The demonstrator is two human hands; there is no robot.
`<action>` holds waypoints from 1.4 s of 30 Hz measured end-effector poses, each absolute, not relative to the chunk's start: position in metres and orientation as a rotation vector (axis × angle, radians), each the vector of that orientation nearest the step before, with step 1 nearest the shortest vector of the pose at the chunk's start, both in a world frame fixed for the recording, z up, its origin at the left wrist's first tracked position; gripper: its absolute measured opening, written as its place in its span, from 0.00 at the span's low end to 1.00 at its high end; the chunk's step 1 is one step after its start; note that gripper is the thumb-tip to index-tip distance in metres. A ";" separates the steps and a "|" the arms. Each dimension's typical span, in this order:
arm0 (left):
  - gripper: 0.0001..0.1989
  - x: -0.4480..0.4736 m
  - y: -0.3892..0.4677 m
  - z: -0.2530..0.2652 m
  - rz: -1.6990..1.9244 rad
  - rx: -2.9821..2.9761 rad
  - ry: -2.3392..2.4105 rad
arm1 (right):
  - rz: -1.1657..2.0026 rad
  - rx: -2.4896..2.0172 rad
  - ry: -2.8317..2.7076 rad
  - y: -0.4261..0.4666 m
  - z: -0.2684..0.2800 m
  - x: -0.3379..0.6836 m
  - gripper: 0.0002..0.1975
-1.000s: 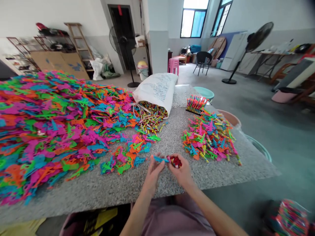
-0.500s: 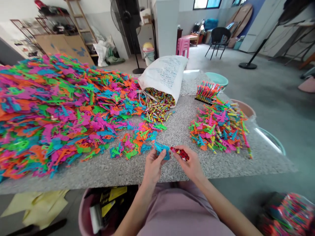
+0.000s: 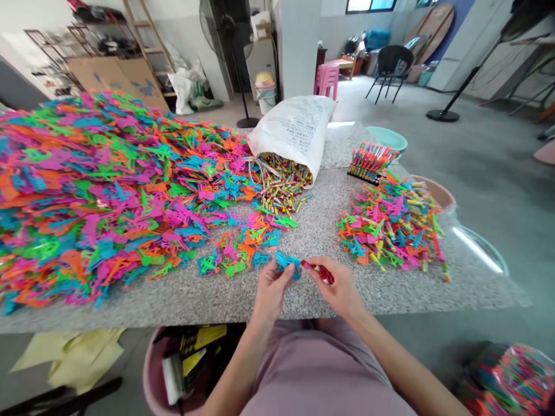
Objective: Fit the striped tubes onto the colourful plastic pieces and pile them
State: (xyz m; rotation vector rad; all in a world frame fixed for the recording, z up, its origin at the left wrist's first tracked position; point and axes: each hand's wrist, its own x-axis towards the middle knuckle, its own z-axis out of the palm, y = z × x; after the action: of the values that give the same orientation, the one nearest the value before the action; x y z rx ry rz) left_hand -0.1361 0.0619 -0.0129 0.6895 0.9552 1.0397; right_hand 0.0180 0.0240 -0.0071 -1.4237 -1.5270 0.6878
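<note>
Near the table's front edge, my left hand (image 3: 269,289) pinches a flat blue plastic piece (image 3: 286,263); whether several are stacked there I cannot tell. My right hand (image 3: 342,289) is closed around several small red tubes (image 3: 325,274). One tube points from its fingertips at the blue piece, almost touching it. Just beyond the left hand lies a small cluster of bright plastic pieces (image 3: 234,251). To the right is a heap of plastic pieces joined to patterned tubes (image 3: 394,225).
A huge mound of coloured plastic pieces (image 3: 121,190) covers the left of the speckled stone table (image 3: 321,214). A white sack (image 3: 295,130) spills small tubes (image 3: 281,190). A black rack of upright sticks (image 3: 368,164) stands at the right. Below the table is a pink tub (image 3: 151,375).
The view has shifted slightly, so everything appears a little further right. Both hands keep their holds, with the red tube still close to the blue piece.
</note>
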 end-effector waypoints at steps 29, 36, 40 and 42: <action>0.09 -0.187 0.110 -0.037 1.351 1.515 1.610 | 0.753 -1.619 -1.121 0.058 -0.069 0.057 0.14; 0.20 -0.153 0.094 -0.028 1.129 0.585 1.003 | 1.399 -1.311 -0.760 0.063 -0.034 0.029 0.17; 0.16 -0.143 0.077 -0.027 1.080 0.561 0.943 | 1.181 -1.326 -1.089 0.050 -0.016 0.017 0.12; 0.14 -0.140 0.071 -0.022 1.057 0.585 0.917 | 0.988 -1.368 -1.284 0.046 -0.013 0.016 0.11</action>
State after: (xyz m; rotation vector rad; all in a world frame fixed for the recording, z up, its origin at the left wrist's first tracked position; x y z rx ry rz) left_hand -0.1401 0.0709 -0.0224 0.5855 0.9168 1.0574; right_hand 0.0155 0.0457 -0.0128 -1.3679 -1.2840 0.9875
